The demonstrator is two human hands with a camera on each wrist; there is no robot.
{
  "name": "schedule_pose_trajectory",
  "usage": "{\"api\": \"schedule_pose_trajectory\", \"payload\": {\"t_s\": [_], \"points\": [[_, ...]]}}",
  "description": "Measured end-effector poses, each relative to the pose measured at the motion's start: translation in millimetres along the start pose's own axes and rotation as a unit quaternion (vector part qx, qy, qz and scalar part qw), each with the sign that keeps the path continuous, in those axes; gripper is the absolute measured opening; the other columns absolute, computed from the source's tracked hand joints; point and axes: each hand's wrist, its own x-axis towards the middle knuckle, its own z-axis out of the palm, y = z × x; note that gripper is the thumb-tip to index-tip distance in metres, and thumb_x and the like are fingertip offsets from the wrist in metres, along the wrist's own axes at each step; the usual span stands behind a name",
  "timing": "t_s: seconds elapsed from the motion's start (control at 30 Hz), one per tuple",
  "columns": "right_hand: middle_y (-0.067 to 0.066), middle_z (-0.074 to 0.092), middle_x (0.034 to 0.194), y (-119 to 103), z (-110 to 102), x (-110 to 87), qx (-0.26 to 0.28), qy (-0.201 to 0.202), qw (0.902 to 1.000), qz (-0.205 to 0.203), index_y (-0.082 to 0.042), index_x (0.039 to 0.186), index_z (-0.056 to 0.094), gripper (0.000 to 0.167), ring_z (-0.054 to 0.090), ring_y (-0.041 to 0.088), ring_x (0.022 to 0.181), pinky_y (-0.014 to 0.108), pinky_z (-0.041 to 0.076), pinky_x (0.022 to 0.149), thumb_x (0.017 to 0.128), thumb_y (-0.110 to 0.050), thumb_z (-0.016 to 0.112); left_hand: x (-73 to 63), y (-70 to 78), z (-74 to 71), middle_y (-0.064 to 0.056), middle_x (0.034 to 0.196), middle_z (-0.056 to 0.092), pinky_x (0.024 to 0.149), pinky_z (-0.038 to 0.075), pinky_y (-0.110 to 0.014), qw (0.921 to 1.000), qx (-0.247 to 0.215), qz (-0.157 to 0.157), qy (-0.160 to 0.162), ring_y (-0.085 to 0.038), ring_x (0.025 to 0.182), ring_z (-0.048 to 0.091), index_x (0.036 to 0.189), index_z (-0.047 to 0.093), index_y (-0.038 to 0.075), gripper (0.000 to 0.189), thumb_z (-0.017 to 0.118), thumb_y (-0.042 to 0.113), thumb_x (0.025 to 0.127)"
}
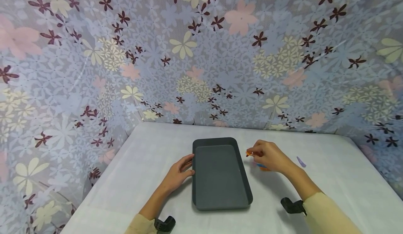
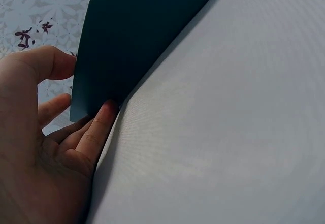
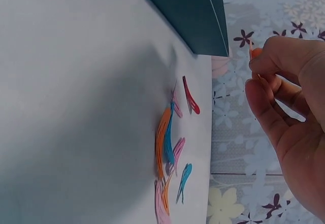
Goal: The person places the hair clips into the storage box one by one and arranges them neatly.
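Note:
A dark grey rectangular tray (image 1: 218, 206) lies on the table, its long side pointing away. My left hand (image 1: 177, 175) holds the tray's left side, with thumb and fingers against its rim and wall. In the left wrist view, one fingertip (image 2: 108, 108) touches the wall low near the table. To the right of the tray, my right hand (image 1: 272, 156) pinches an orange hair clip (image 1: 248, 154) above the table; the fingers partly cover it. Below that hand lie several hair clips, including a red one (image 3: 190, 96), an orange one (image 3: 161, 142) and a blue one (image 3: 185, 181).
A purple hair clip (image 1: 301, 162) lies apart, right of my right hand. White cloth covers the table (image 1: 151, 139). A flowered curtain (image 1: 201, 69) hangs behind its far edge and along the sides.

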Motion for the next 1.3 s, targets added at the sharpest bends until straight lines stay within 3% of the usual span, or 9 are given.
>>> {"api": "schedule_pose_trajectory", "payload": {"t_s": [0.43,1.0,1.3], "points": [[0.0,0.059,0.089,-15,4,10.4,0.012,-0.014,0.9997,-0.017,-0.009,0.112,0.07,0.029,0.051,0.004,0.061,0.021,0.043,0.056,0.085,-0.004,0.061,0.3,0.2,1.3,-0.008,0.15,0.038,0.106,0.04,-0.042,1.0,0.004,0.003,-0.001,-0.027,0.135,0.044,0.145,0.036,0.013,0.06,0.061,0.015,0.09],[-0.003,0.061,0.091,-30,25,34.8,-0.013,-0.051,0.9978,-0.039,-0.009,0.111,0.071,0.028,0.052,0.006,0.073,0.022,0.045,0.062,0.084,-0.006,0.064,-4.9,-2.0,-0.5,-0.006,0.151,0.038,0.103,0.044,-0.037,0.9998,0.001,-0.02,0.005,-0.026,0.136,0.043,0.145,0.037,0.016,0.06,0.061,0.014,0.091],[0.001,0.064,0.094,-36,27,45.7,-0.032,-0.053,0.9967,-0.053,-0.009,0.109,0.072,0.025,0.055,0.007,0.075,0.022,0.046,0.063,0.085,-0.007,0.064,-10.6,26.9,-2.4,-0.014,0.151,0.036,0.104,0.043,-0.039,0.9997,0.003,-0.016,-0.016,-0.03,0.136,0.041,0.146,0.034,0.007,0.059,0.058,0.01,0.092]]}}
